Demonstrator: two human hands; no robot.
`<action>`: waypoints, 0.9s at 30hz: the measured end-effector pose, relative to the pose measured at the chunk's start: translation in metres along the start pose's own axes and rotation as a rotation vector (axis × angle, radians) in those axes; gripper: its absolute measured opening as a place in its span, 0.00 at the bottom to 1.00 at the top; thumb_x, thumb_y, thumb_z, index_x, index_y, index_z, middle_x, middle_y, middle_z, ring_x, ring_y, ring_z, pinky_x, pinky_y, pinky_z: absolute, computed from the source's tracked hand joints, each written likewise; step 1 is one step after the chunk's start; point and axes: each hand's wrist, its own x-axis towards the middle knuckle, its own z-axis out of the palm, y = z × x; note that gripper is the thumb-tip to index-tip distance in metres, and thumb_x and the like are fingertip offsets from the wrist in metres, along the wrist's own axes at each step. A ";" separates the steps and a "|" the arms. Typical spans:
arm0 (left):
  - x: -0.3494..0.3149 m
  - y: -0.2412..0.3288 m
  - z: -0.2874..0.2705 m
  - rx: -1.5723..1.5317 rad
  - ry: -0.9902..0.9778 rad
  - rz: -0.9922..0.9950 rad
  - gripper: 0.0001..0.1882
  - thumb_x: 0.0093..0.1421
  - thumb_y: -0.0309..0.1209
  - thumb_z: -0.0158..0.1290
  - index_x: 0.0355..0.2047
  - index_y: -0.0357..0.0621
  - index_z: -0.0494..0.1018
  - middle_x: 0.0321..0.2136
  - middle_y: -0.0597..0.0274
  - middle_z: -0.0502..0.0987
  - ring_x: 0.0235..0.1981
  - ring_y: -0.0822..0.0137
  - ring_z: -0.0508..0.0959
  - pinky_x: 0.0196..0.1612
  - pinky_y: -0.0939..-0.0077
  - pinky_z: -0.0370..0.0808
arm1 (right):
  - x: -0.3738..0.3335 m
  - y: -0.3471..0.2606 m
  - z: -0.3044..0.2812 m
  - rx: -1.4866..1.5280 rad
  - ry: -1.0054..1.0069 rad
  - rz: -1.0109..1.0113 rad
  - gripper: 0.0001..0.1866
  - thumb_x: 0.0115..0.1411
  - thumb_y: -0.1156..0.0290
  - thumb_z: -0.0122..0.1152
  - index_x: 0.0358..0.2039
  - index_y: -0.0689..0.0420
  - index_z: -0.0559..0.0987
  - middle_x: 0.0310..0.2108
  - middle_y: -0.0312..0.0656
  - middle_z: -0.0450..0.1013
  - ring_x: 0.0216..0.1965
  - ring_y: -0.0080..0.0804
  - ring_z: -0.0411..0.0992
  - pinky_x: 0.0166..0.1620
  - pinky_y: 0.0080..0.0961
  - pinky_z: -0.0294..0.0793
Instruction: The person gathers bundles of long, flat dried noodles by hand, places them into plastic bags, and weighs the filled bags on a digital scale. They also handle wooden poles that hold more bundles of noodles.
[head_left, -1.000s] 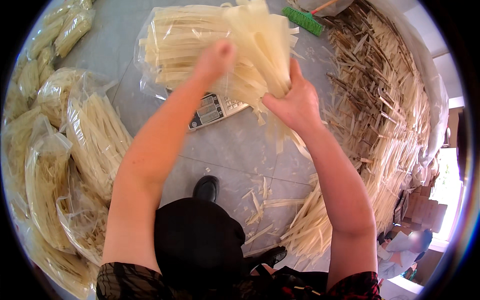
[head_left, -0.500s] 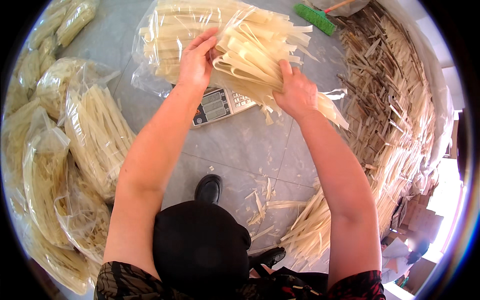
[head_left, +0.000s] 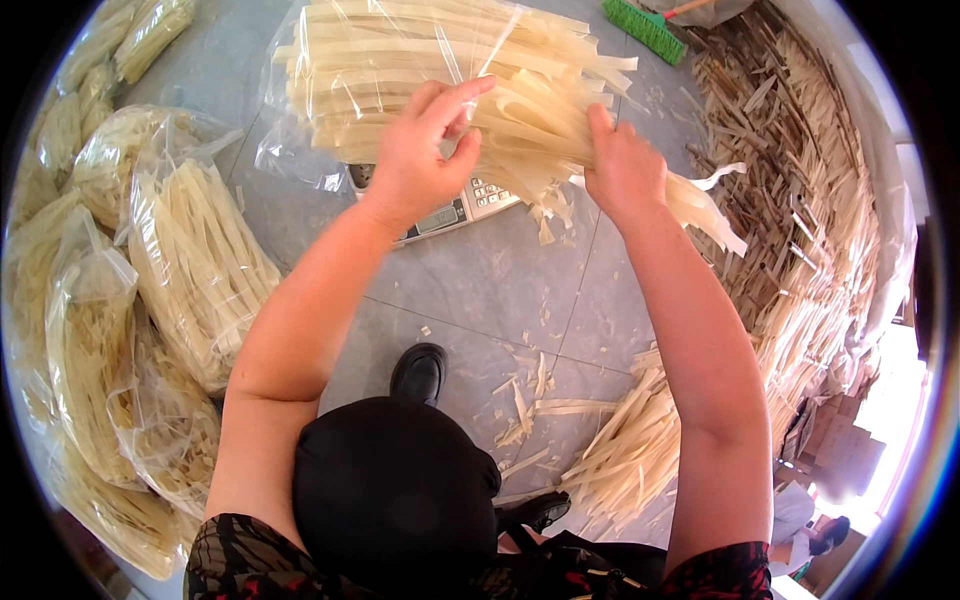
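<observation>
My right hand (head_left: 627, 165) is closed round a folded bundle of flat, pale yellow dried strips (head_left: 545, 120), whose loose ends stick out to the right past my fist. My left hand (head_left: 430, 155) is at the mouth of a clear plastic bag (head_left: 400, 60). Its thumb and forefinger are apart, and the forefinger reaches over the bag's edge by the bundle. More of the same strips fill the bag lengthwise. Under the bag stands a digital scale (head_left: 490, 197); its keypad and part of its display show, the rest being covered by the bag and my left hand.
Several filled clear bags (head_left: 200, 260) lie along the left. A large heap of loose strips (head_left: 800, 220) curves along the right side, with a lower pile (head_left: 630, 440) near my right arm. A green broom (head_left: 645, 30) lies at the far right; scraps (head_left: 520, 405) litter the tiled floor (head_left: 470, 290). Another person (head_left: 800, 545) is at lower right.
My left hand has moved right and its thumb and forefinger have spread. My right hand has shifted right with the bundle, whose folded end now lies farther right.
</observation>
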 end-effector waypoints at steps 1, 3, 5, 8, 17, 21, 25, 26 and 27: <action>-0.001 0.001 0.004 0.053 0.039 0.001 0.25 0.53 0.17 0.50 0.53 0.47 0.72 0.27 0.67 0.65 0.27 0.74 0.66 0.33 0.82 0.68 | 0.002 -0.002 0.007 -0.043 0.060 -0.026 0.28 0.48 0.73 0.63 0.49 0.51 0.63 0.33 0.46 0.71 0.30 0.41 0.74 0.30 0.33 0.75; -0.002 0.003 0.015 0.162 0.120 0.002 0.26 0.52 0.16 0.50 0.53 0.48 0.72 0.28 0.63 0.66 0.27 0.71 0.68 0.33 0.80 0.69 | 0.000 -0.012 0.013 -0.133 0.132 -0.066 0.28 0.47 0.74 0.63 0.49 0.53 0.63 0.31 0.44 0.70 0.29 0.37 0.74 0.29 0.30 0.74; -0.003 0.003 0.017 0.228 0.121 0.014 0.27 0.51 0.16 0.50 0.53 0.47 0.71 0.29 0.61 0.67 0.28 0.68 0.69 0.32 0.76 0.71 | -0.008 -0.026 0.014 -0.227 0.157 -0.094 0.28 0.46 0.74 0.63 0.48 0.54 0.64 0.30 0.43 0.70 0.28 0.34 0.73 0.27 0.28 0.73; -0.009 0.009 0.024 0.321 0.103 0.062 0.27 0.50 0.17 0.50 0.52 0.47 0.71 0.30 0.59 0.69 0.28 0.63 0.72 0.31 0.71 0.72 | -0.013 -0.027 0.016 -0.276 0.192 -0.131 0.29 0.45 0.74 0.64 0.49 0.56 0.64 0.28 0.41 0.69 0.27 0.30 0.72 0.25 0.26 0.71; -0.002 0.023 0.024 0.466 0.010 0.117 0.25 0.51 0.19 0.50 0.52 0.46 0.71 0.31 0.58 0.71 0.29 0.56 0.74 0.30 0.65 0.72 | 0.014 -0.055 0.005 -0.198 0.322 -0.235 0.26 0.44 0.75 0.64 0.46 0.55 0.69 0.27 0.39 0.70 0.27 0.31 0.72 0.26 0.28 0.70; -0.011 0.017 0.037 0.431 -0.026 0.082 0.27 0.52 0.19 0.50 0.55 0.47 0.68 0.33 0.60 0.72 0.29 0.57 0.75 0.31 0.65 0.73 | 0.022 -0.055 -0.005 -0.053 -0.083 -0.269 0.25 0.49 0.74 0.63 0.49 0.51 0.69 0.33 0.40 0.71 0.41 0.34 0.71 0.44 0.37 0.70; -0.015 0.005 0.019 0.412 0.013 -0.006 0.28 0.53 0.18 0.50 0.56 0.48 0.67 0.32 0.60 0.73 0.28 0.58 0.75 0.30 0.67 0.73 | -0.008 -0.028 -0.010 0.064 0.254 -0.251 0.32 0.48 0.67 0.66 0.55 0.47 0.67 0.33 0.40 0.72 0.44 0.37 0.71 0.51 0.42 0.66; -0.016 0.002 0.015 0.398 0.023 0.002 0.28 0.53 0.18 0.50 0.56 0.48 0.67 0.32 0.60 0.73 0.28 0.59 0.75 0.30 0.68 0.73 | -0.015 -0.013 -0.005 0.052 0.242 -0.217 0.34 0.47 0.66 0.66 0.56 0.46 0.66 0.33 0.41 0.72 0.43 0.38 0.72 0.50 0.41 0.67; -0.016 -0.001 0.015 0.369 0.030 0.016 0.28 0.53 0.18 0.50 0.56 0.48 0.67 0.32 0.60 0.73 0.28 0.60 0.75 0.30 0.68 0.74 | -0.019 -0.001 -0.003 0.029 0.224 -0.174 0.36 0.47 0.65 0.67 0.58 0.46 0.65 0.33 0.41 0.72 0.43 0.38 0.72 0.48 0.41 0.69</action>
